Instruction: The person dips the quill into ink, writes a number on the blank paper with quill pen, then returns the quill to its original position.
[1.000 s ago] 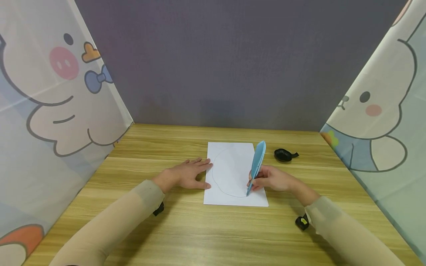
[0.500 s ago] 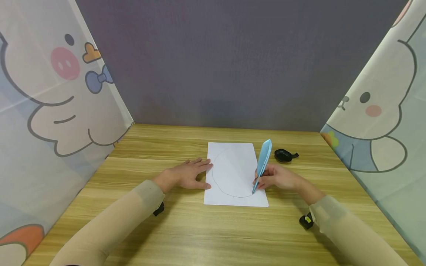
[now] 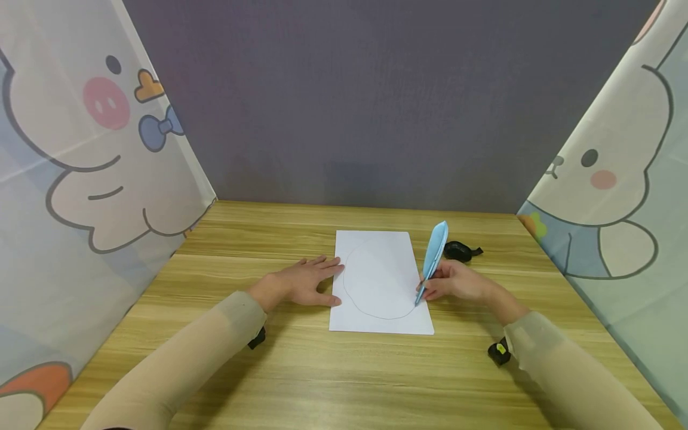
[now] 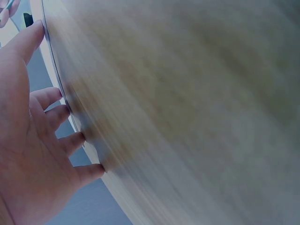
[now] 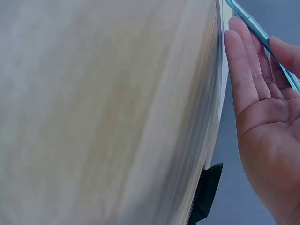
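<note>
A white sheet of paper (image 3: 376,275) lies on the wooden table, bearing a thin curved pencil-like line that runs round as a large oval, faint at the top. My right hand (image 3: 457,282) pinches a light blue feather-shaped pen (image 3: 434,248), its tip at the lower right of the oval on the paper. In the right wrist view the pen's slim shaft (image 5: 255,28) passes between thumb and fingers. My left hand (image 3: 303,282) lies with spread, straight fingers at the sheet's left edge, fingertips and thumb tip over the paper.
A small black object with a short strap (image 3: 458,251) lies on the table (image 3: 344,382) just beyond my right hand. A dark grey panel (image 3: 349,107) stands at the back edge, and printed cartoon cloths hang at both sides.
My right hand has moved right and slightly away from me with the pen, and the drawn line now reaches further up the oval's lower right. The left hand stays put.
</note>
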The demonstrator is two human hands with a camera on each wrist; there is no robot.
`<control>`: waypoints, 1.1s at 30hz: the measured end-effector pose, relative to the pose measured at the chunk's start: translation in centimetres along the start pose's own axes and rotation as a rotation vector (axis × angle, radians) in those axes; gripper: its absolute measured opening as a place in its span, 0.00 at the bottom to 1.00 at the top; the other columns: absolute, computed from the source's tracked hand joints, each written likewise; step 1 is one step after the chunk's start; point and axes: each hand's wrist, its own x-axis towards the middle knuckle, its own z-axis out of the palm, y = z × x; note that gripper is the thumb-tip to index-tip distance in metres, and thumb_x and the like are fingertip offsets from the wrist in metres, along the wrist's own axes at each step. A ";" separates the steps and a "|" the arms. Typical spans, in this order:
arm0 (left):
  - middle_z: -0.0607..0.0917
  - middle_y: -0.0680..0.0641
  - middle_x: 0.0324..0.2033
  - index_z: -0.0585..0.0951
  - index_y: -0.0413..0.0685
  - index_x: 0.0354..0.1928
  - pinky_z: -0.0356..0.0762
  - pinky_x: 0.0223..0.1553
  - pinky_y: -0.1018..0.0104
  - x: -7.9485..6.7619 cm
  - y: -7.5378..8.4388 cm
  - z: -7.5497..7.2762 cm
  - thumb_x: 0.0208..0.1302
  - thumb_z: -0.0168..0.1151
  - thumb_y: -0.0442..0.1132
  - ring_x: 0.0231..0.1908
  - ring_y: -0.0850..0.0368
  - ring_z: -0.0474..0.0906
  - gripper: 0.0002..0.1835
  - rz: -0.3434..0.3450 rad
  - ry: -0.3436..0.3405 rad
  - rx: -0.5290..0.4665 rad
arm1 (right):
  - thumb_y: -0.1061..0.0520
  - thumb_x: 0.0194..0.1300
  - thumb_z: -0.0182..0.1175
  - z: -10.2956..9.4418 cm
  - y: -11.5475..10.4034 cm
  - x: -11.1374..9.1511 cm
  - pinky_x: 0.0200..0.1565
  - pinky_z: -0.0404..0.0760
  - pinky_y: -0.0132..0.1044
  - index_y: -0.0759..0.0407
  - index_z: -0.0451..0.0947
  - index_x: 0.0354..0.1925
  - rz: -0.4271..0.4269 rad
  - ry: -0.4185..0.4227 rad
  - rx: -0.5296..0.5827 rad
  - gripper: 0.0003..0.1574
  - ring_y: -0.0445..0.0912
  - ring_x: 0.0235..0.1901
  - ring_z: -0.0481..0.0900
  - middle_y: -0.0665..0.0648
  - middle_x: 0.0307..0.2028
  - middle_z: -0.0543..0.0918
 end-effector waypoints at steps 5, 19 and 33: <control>0.47 0.53 0.90 0.52 0.60 0.91 0.45 0.86 0.30 0.0 0.0 0.0 0.75 0.55 0.76 0.90 0.42 0.42 0.53 -0.003 -0.002 0.002 | 0.66 0.82 0.58 -0.6 0.3 0.0 0.56 0.92 0.44 0.86 0.70 0.60 0.015 0.020 0.015 0.21 0.48 0.50 0.93 0.80 0.55 0.86; 0.47 0.53 0.90 0.52 0.60 0.91 0.45 0.86 0.30 0.0 0.0 0.0 0.76 0.55 0.76 0.90 0.42 0.42 0.52 -0.002 -0.005 0.002 | 0.65 0.83 0.58 -2.0 0.7 0.6 0.52 0.93 0.43 0.86 0.69 0.61 0.013 0.076 -0.015 0.23 0.49 0.48 0.94 0.72 0.50 0.90; 0.46 0.54 0.90 0.51 0.62 0.91 0.43 0.87 0.31 0.1 -0.2 0.1 0.76 0.54 0.76 0.90 0.43 0.40 0.52 -0.005 -0.011 0.017 | 0.64 0.83 0.58 -2.5 0.2 1.2 0.53 0.93 0.43 0.85 0.68 0.63 0.047 0.164 -0.037 0.24 0.47 0.48 0.93 0.72 0.51 0.88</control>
